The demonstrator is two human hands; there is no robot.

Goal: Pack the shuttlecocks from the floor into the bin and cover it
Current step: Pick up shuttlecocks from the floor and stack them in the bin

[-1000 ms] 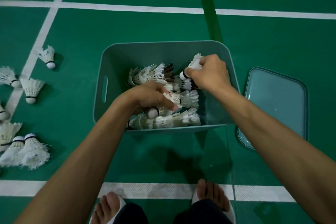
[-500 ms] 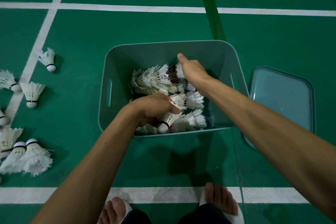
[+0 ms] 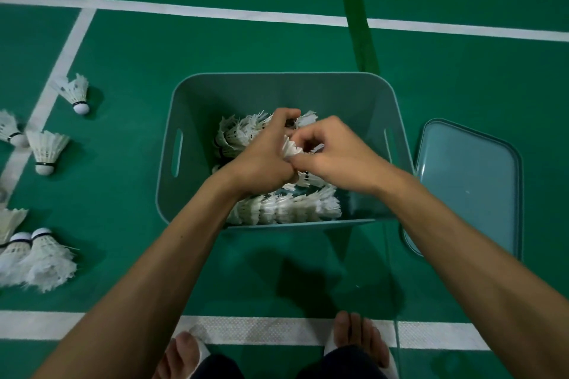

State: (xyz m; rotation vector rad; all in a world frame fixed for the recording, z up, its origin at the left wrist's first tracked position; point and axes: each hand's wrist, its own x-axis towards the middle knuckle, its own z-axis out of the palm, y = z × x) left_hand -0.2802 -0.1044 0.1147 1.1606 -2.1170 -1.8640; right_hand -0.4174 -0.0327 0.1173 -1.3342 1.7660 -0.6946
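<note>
A teal bin (image 3: 197, 101) stands on the green court floor, holding several white shuttlecocks (image 3: 286, 209) in rows. Both my hands are inside it, close together over the pile. My left hand (image 3: 261, 157) and my right hand (image 3: 335, 154) both pinch one white shuttlecock (image 3: 291, 149) between them. The bin's teal lid (image 3: 471, 181) lies flat on the floor just right of the bin. Several loose shuttlecocks lie on the floor to the left, one (image 3: 75, 94) farthest back, one (image 3: 46, 151) upright, and a stack (image 3: 40, 258) nearest me.
White court lines (image 3: 215, 12) cross the floor behind the bin and in front of my bare feet (image 3: 357, 335) in white slippers. A dark green tape strip (image 3: 361, 34) runs back from the bin's far edge.
My right hand came back from the bin's far side to meet my left. Both hands now hold one shuttlecock between them, higher over the pile.
</note>
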